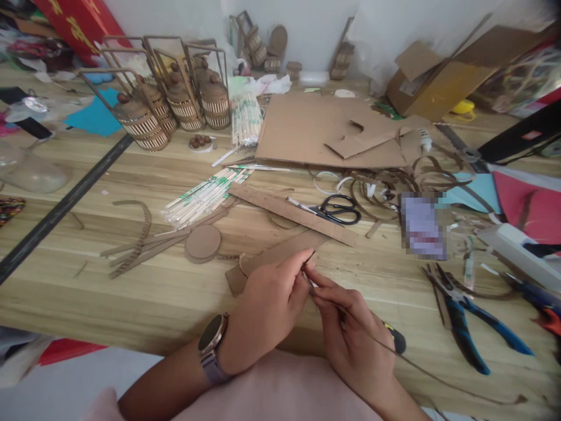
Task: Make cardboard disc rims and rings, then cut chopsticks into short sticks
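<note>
My left hand [274, 307], with a watch on the wrist, is closed in a pinch over the table's front edge. Its fingertips meet those of my right hand [357, 336], also closed. Both pinch one end of a thin brown cardboard strip [442, 373], seen edge-on, which trails past my right hand to the lower right. The pinched end is mostly hidden by fingers. A black and yellow handle [395, 338] sticks out behind my right hand; whether that hand holds it I cannot tell. Just beyond my left hand lies a flat cardboard piece [267, 257].
Pliers [467, 316] lie at right, black scissors [339, 209] ahead beside a long cardboard strip [293, 213]. Cardboard discs [203, 242] and wrapped chopsticks [205, 196] are at left. Several lidded baskets with tall handles [179, 96] stand behind. A large cardboard sheet [307, 126] lies at the back.
</note>
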Demonstrator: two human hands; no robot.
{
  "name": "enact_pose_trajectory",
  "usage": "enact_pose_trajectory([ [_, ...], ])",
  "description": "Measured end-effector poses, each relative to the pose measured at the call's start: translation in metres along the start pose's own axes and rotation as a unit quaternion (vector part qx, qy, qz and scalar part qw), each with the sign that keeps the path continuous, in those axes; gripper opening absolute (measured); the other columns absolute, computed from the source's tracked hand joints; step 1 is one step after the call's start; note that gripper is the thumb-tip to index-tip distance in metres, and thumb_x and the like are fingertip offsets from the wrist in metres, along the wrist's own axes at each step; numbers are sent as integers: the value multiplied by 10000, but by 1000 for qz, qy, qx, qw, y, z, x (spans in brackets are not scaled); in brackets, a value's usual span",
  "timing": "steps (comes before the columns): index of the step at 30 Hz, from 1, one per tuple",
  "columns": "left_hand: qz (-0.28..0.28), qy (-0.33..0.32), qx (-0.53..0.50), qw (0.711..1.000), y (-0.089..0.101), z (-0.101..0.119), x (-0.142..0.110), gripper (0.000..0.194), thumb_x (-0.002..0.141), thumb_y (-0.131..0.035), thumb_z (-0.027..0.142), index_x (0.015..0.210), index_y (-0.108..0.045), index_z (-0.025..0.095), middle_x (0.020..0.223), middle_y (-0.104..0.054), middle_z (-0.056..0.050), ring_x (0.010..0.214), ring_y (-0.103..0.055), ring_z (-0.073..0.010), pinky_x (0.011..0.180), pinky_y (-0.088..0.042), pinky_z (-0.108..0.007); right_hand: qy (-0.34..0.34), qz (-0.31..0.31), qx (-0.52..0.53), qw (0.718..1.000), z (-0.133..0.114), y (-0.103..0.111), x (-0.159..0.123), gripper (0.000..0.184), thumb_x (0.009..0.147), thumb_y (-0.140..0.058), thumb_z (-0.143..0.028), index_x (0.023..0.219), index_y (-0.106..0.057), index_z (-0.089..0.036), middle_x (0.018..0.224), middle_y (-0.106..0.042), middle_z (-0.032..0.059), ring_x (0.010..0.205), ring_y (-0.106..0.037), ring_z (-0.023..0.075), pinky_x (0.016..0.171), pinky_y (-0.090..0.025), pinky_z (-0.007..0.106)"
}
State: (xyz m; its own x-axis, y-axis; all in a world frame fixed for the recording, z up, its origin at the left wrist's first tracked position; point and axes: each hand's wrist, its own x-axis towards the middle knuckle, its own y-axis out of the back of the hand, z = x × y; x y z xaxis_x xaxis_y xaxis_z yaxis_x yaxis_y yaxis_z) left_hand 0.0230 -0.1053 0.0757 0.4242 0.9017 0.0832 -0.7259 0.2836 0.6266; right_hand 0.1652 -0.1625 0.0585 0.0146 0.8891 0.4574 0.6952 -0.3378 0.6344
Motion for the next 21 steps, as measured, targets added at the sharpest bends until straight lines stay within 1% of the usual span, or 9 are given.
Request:
enact_pose_trajectory([
  [8,-7,-4,-5,1000,-1,-1,1,392,937,-407,160,1282,-593,178,1080,-749,-77,949,-715,-240,843,-577,-396,13,5,-5,1000,2,2,0,84,967,-492,-168,977,-546,-233,1116,-756,84,950,-743,192,737,-635,250],
  [11,-7,-6,-11,1000,0,-2,1,386,932,-414,147,1265,-603,194,1094,-748,-67,949,-715,-230,833,-578,-378,8,5,-2,1000,1,2,0,87,968,-489,-167,975,-541,-236,1106,-759,80,966,-738,192,751,-637,257],
  [14,-3,-11,-20,1000,0,-2,1,378,918,-426,119,1225,-625,213,1116,-744,-46,964,-710,-214,848,-570,-354,-4,1,3,1000,0,2,-1,100,961,-488,-157,965,-540,-243,1097,-762,75,935,-747,195,727,-644,269],
  [18,0,-17,-34,999,2,-1,2,356,941,-429,149,1245,-607,201,1126,-740,-50,975,-708,-211,848,-563,-342,-3,18,21,1000,1,1,-2,110,946,-516,-164,1013,-558,-240,1141,-745,93,983,-735,219,755,-645,309],
  [21,-4,-20,-41,999,4,1,2,333,968,-417,187,1246,-600,193,1091,-748,-58,945,-713,-208,809,-559,-325,-8,21,30,999,1,1,-1,134,927,-557,-185,1048,-554,-243,1223,-706,117,1002,-728,234,701,-649,305],
])
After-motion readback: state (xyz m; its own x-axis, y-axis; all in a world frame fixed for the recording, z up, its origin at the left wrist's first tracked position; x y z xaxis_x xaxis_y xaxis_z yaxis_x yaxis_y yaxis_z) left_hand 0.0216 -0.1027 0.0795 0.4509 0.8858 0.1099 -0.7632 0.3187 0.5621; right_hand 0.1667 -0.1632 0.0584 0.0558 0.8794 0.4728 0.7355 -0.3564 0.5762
